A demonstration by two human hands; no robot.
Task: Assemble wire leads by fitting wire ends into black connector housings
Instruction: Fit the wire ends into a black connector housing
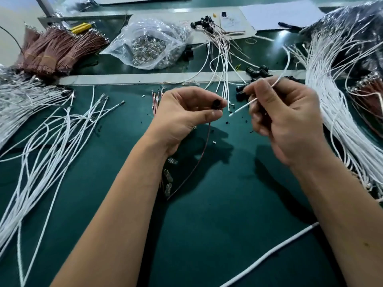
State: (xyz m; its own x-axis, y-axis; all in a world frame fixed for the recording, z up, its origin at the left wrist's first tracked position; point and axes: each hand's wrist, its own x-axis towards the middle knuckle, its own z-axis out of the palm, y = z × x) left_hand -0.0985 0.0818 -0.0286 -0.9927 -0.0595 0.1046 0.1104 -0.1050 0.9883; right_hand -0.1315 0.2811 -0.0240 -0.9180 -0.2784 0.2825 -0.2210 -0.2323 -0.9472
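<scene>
My left hand (pixel 186 112) pinches a small black connector housing (pixel 216 103) between thumb and fingers above the green mat. A thin brown wire (pixel 199 160) hangs from that housing down to the mat. My right hand (pixel 284 119) grips a white wire (pixel 242 107) whose free end points left toward the housing, a short gap away. The rest of that wire runs up past my fingers toward the white bundle on the right.
Loose black housings (pixel 257 74) lie just beyond my hands. Finished leads (pixel 215 38) sit at the back. White wire bundles lie left (pixel 41 129) and right (pixel 339 104). Brown wire bundles (pixel 60 50) and a plastic bag of metal terminals (pixel 149 46) are further back. A thick white cable (pixel 269 253) crosses the near right.
</scene>
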